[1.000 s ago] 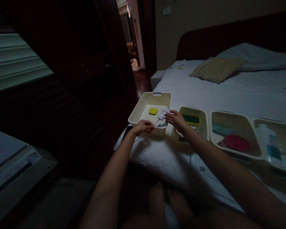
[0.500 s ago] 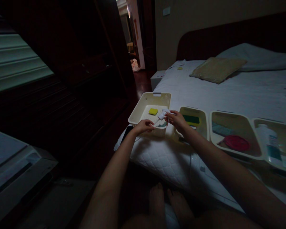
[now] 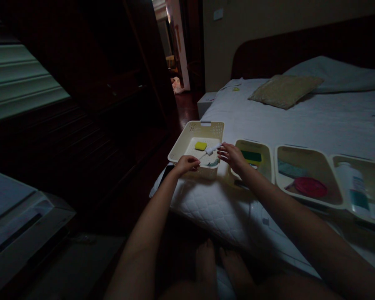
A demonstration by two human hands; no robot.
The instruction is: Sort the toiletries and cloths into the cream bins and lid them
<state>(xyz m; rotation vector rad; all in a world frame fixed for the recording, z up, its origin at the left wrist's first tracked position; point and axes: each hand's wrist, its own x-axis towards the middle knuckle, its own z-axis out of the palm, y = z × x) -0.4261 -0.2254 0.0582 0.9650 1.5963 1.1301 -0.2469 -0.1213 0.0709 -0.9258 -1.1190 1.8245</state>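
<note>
My left hand (image 3: 187,164) is closed in a pinch on the thin end of a small white stick-like tool (image 3: 211,149). Its thicker, roller-like part points up and to the right; its exact kind is too small to make out. My right hand (image 3: 232,156) has its fingers apart, with the fingertips at the tool's far tip; whether they touch it is unclear. Both hands are at the near rim of a cream plastic basket (image 3: 178,146). Inside lie a yellow sponge (image 3: 200,146) and a greyish-green item (image 3: 213,163), partly hidden behind the rim.
To the right stand more cream bins: one with a green-and-yellow scouring sponge (image 3: 251,156), one with a pink round item (image 3: 310,187) and a bluish cloth (image 3: 291,168), another with a white bottle (image 3: 354,187). All rest on the bed (image 3: 206,204). A cushion (image 3: 286,91) lies farther back.
My right hand has loosened and its fingers have spread. The white tool now shows straight and extended, its loose-looking white part no longer bunched at my right fingers. My left hand has shifted slightly left.
</note>
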